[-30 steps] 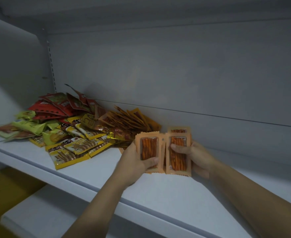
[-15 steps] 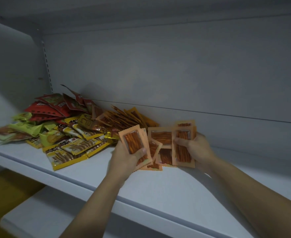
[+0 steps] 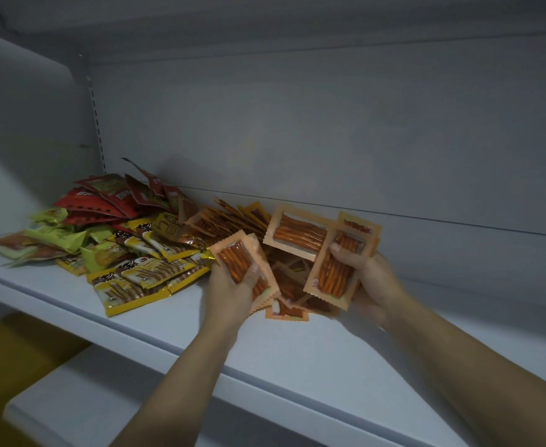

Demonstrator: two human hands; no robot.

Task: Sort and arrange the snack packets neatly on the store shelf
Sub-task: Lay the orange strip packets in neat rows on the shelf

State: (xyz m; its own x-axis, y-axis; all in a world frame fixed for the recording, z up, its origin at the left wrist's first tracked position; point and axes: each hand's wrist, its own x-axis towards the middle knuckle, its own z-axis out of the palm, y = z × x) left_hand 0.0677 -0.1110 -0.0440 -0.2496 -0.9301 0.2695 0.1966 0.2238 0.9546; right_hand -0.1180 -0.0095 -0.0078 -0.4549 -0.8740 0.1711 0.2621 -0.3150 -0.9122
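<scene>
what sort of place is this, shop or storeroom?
Likely a shop: white metal shelf with a slotted upright, a heap of many duplicate snack packets, and left hand and right hand each gripping orange packets.

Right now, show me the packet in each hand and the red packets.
Left-hand packet (image 3: 233,259): head view, upper part of its clear window.
Right-hand packet (image 3: 334,276): head view, lower part of its clear window.
Red packets (image 3: 99,206): head view, front packet of the pile.

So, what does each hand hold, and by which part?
Left hand: a fanned stack of orange packets, gripped at its lower end. Right hand: a second orange stack, gripped at its right edge, thumb on front.
</scene>
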